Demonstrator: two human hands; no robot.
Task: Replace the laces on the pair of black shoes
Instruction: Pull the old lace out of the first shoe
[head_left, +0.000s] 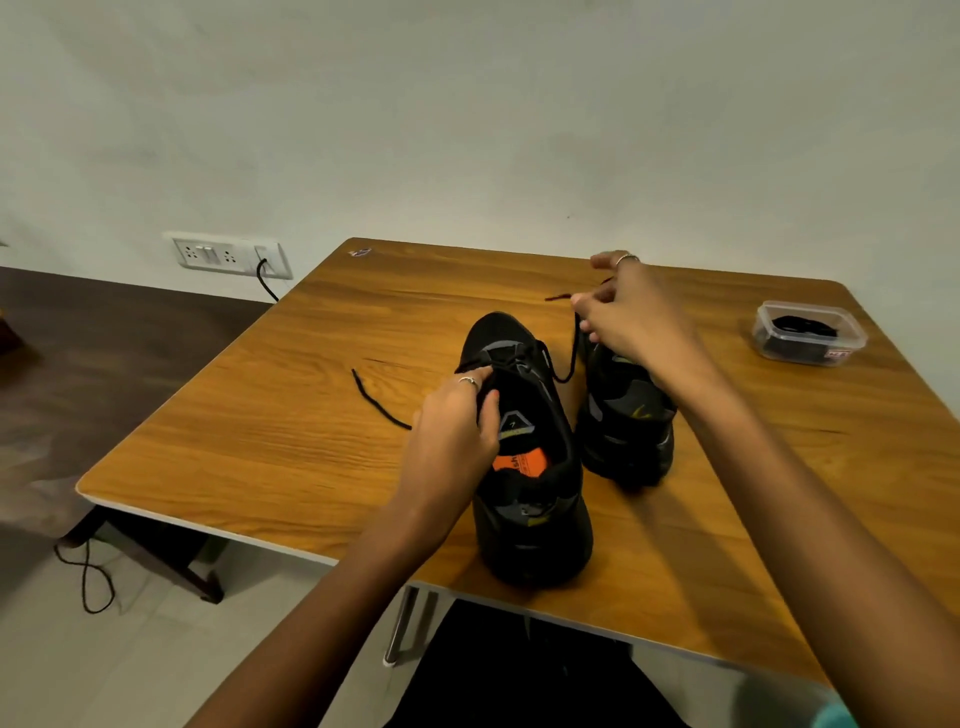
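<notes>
1. L hand: fingers curled, gripping the near shoe at the tongue/eyelet area, thumb side on the inner collar. Prob. bracing the shoe so it doesn't slide or tip while the lace gets pulled.
2. R hand: raised above the far shoe, thumb + fingers pinched together on one end of the black lace. Lace runs taut from the pinch down to the near shoe's upper eyelets, so looks like it's being drawn through/out of them. Lace tip sticks out left of the pinch.
3. Other lace end lies slack on the desk, left of the near shoe; where it meets the shoe is hidden behind the L hand.
4. Shoes: both black, upright on the desk w/ heels toward the person, side by side, near one closer to the front edge. Orange insole visible inside the near one. Far shoe's lacing mostly hidden by the R forearm, can't tell its state.
5. Clear plastic tub, no lid on, at the R side of the desk, well apart from the shoes; dark bundle inside, likely the other set of laces, kept within reach of the R hand.
6. Off-desk: wall socket plate w/ a black cable plugged in; a thin black cord looped on the floor. Can't tell if that's a lace.
7. Stage, my guess: early/mid; near shoe in work, far shoe not yet handled.
</notes>
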